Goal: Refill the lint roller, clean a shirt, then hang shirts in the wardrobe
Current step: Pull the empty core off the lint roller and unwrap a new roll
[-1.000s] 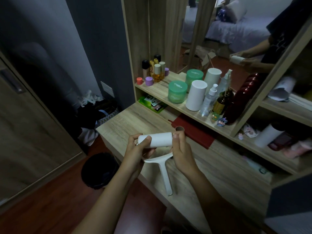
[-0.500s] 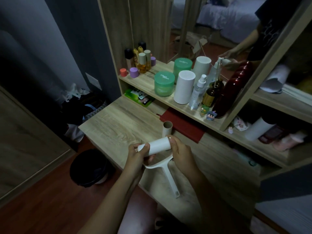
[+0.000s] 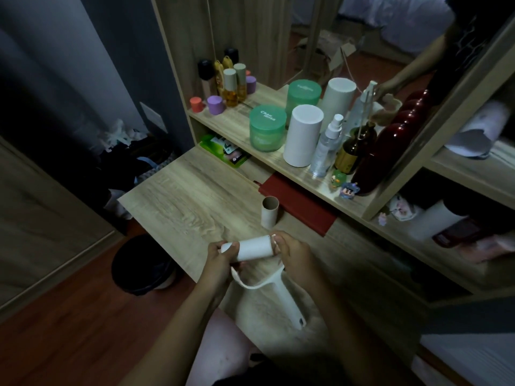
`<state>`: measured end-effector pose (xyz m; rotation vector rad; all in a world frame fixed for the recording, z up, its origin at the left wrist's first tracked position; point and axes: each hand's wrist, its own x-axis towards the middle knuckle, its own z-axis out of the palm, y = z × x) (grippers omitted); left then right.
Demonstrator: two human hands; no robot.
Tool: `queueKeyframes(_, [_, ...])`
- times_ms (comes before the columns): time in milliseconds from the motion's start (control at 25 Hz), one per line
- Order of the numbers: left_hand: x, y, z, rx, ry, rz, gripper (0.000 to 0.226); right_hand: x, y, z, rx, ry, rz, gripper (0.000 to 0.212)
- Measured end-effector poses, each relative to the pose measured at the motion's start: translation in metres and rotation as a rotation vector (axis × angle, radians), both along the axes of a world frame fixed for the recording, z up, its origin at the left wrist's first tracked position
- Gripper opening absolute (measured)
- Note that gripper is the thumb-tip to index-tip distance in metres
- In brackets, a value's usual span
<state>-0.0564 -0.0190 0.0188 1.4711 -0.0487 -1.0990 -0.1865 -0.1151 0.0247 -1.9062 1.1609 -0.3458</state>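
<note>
A white lint roller (image 3: 287, 296) hangs over the front of the wooden desk (image 3: 189, 201), handle pointing down toward me. A white refill roll (image 3: 255, 247) sits on its spindle. My left hand (image 3: 218, 263) grips the roller's left end, thumb on the spindle tip. My right hand (image 3: 295, 253) holds the roll's right end, fingers curled round it. An empty brown cardboard core (image 3: 269, 208) stands upright on the desk just beyond my hands.
A red notebook (image 3: 298, 203) lies behind the core. The shelf above carries green jars (image 3: 267, 128), a white cylinder (image 3: 302, 135), bottles and a dark red bottle (image 3: 384, 154). A black bin (image 3: 142, 266) stands on the floor at left. A mirror backs the shelf.
The view has tilted down, so the desk and shelf sit higher in frame. My hands stay on the roller and roll, now lower and closer to me.
</note>
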Motion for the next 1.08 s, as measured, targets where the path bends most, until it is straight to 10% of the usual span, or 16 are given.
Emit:
queueKeyframes(360, [0.006, -0.009, -0.013, 0.005, 0.272, 0.196, 0.019, -0.025, -0.021, -0.026, 0.031, -0.075, 0.039, 0.029])
queueKeyframes(1080, [0.014, 0.002, -0.026, 0.103, 0.188, 0.139, 0.023, -0.029, -0.037, -0.071, -0.055, 0.287, 0.169, 0.024])
